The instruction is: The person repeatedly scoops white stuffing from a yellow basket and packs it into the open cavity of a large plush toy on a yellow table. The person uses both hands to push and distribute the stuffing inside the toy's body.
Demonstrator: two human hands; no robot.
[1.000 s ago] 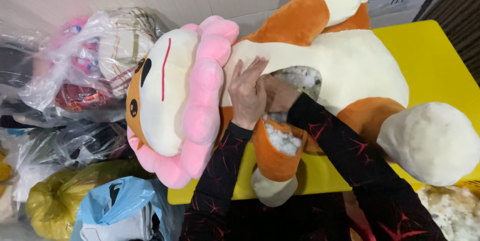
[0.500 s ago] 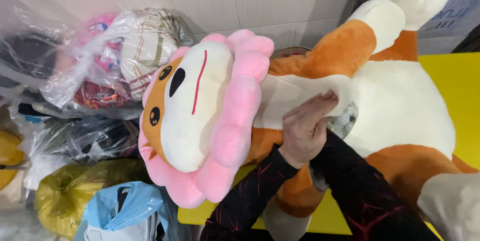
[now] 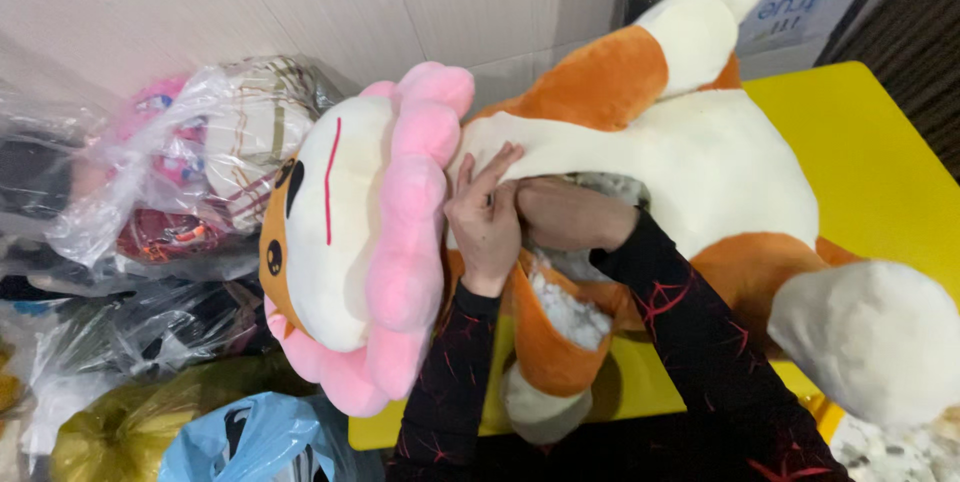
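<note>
- Plush lion point(image 3: 700, 162), cream and orange with a pink mane, lies on its back across the yellow tabletop point(image 3: 870, 152), head hanging past the tabletop's left edge.
- Clear bags of soft toys point(image 3: 190, 162) are piled left of the lion's head, with a blue bag point(image 3: 240, 437) below them.
- Left hand point(image 3: 485, 217) lies flat on the lion's chest beside the mane, fingers spread, grip loose.
- Right hand point(image 3: 565, 212) reaches into the belly opening; its fingers are hidden, so I cannot tell its grip.
- White stuffing point(image 3: 570, 312) shows in the lion's open orange arm just below the hands.

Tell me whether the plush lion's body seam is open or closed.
Open: white stuffing shows through gaps in the plush lion, at the right hand.
</note>
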